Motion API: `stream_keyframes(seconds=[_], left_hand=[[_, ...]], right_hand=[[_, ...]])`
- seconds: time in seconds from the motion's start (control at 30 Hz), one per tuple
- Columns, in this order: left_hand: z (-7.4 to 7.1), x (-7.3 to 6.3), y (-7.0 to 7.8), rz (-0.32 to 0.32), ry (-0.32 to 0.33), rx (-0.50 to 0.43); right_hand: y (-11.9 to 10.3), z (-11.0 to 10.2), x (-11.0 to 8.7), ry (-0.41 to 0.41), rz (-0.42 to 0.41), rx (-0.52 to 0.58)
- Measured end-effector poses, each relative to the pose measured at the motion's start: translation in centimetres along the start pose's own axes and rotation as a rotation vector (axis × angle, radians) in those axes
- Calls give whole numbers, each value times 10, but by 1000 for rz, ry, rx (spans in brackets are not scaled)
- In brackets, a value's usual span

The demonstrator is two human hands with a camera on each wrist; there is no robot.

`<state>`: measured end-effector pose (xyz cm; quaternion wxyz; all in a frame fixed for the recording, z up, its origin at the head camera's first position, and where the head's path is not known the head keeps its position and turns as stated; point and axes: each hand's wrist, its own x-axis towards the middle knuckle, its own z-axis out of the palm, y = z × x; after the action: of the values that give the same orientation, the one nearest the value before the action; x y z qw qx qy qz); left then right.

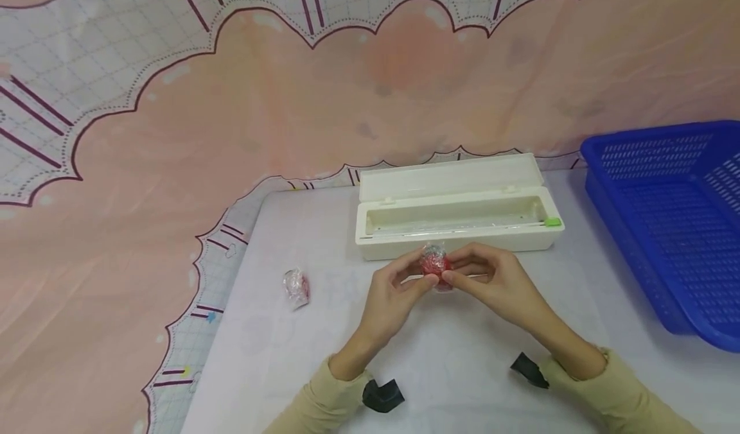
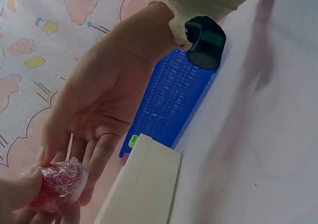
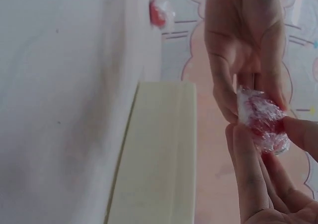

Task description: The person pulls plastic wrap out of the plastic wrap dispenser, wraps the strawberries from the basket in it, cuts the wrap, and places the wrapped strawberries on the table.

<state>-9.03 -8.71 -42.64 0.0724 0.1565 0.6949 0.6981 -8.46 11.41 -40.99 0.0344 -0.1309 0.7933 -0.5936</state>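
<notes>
Both hands hold a small red object wrapped in crinkled clear plastic film [image 1: 436,264], raised in front of a white box. My left hand [image 1: 390,298] pinches it from the left, thumb at its lower edge. From the other side my right hand [image 1: 502,285] grips it, the two thumbs nearly meeting. In the left wrist view the film-wrapped object [image 2: 58,184] looks shiny and bunched. The right wrist view shows fingers of both hands around the wrapped object [image 3: 263,119]. What the red object is, I cannot tell.
Just behind the hands lies the long white cling film dispenser [image 1: 457,244], lid up, with a green slider [image 1: 552,222] at its right end. Another film-wrapped red object [image 1: 297,288] lies on the left of the white tabletop. A blue plastic basket [image 1: 636,270] stands at right.
</notes>
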Motion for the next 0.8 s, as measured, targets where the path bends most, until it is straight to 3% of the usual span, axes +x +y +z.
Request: stream_keyframes(seconds=[0.23,0.47,0.8], left_hand=[[-10,1,1,-62,-6,27],[-28,-3,5,-79,-14,47],[-64,-15,0,-110,87,137]], right_hand=[[5,5,1,-8,3,53],[5,1,1,-28,-25,-12],[11,-26,-7,1,-15,-88]])
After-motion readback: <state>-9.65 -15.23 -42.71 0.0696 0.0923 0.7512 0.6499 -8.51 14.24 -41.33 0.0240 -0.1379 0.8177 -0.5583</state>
